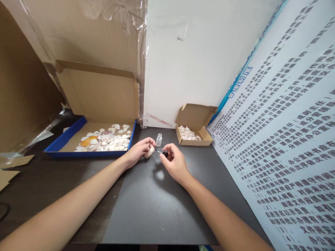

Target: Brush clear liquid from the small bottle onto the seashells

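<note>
My left hand (pixel 138 150) pinches a small pale seashell (pixel 149 152) just above the dark table (pixel 146 205). My right hand (pixel 175 162) grips a small brush with a black cap (pixel 163 153), and its thin tip points left at the shell. A little clear glass bottle (pixel 158 139) stands open on the table just behind both hands. To the left lies a blue-rimmed cardboard tray (pixel 62 141) holding several white and orange shells (pixel 104 139).
A small open cardboard box (pixel 195 130) with several shells sits at the back right, against a white wall. A large printed poster (pixel 282 139) leans along the right side. Cardboard sheets (pixel 15 90) stand at the left and back. Cardboard scraps (pixel 10 167) lie at far left.
</note>
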A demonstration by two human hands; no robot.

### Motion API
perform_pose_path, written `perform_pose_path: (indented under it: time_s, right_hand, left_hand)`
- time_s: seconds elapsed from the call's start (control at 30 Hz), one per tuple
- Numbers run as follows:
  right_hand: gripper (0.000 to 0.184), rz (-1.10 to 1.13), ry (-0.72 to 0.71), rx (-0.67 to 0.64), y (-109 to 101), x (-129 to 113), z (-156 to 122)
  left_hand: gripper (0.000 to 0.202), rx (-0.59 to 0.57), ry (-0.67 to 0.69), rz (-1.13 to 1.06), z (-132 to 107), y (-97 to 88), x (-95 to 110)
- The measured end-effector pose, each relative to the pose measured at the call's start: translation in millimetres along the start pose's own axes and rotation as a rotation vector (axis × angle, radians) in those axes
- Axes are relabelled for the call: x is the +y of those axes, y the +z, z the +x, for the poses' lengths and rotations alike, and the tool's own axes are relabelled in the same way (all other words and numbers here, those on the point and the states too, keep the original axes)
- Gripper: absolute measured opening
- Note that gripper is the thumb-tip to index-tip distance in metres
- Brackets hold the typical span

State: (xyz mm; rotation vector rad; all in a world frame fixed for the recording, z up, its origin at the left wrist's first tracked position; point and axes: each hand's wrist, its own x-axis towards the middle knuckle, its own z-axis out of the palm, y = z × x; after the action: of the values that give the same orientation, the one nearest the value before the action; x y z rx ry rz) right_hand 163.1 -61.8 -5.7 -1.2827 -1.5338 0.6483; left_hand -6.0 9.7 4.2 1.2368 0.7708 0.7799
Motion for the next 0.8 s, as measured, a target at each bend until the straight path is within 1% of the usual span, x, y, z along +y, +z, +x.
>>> perform_pose_path:
  time_s: [0.2, 0.37, 0.53, 0.7, 0.8]
  right_hand:
    - [0.014, 0.016, 0.003, -0.026, -0.5, -0.5, 0.2]
    - [0.014, -0.033, -0.004, 0.017, 0.8, 1.6, 0.5]
    - [0.015, 0.026, 0.007, -0.023, 1.2, 2.2, 0.4]
    - [0.016, -0.015, 0.001, 0.015, 1.2, 2.7, 0.4]
    - [0.015, 0.011, -0.005, 0.000, 1.1, 2.1, -0.2]
  left_hand:
    - [0.024, 0.001, -0.004, -0.002, 0.2, -0.4, -0.6]
    - [0.024, -0.008, -0.008, -0.006, -0.1, -0.2, -0.2]
    - [0.023, 0.003, -0.006, 0.001, -0.3, 0.9, 0.9]
    - [0.024, -0.009, 0.001, 0.014, 0.6, -0.4, -1.2]
    - [0.025, -0.014, 0.010, 0.036, 1.4, -0.9, -3.0]
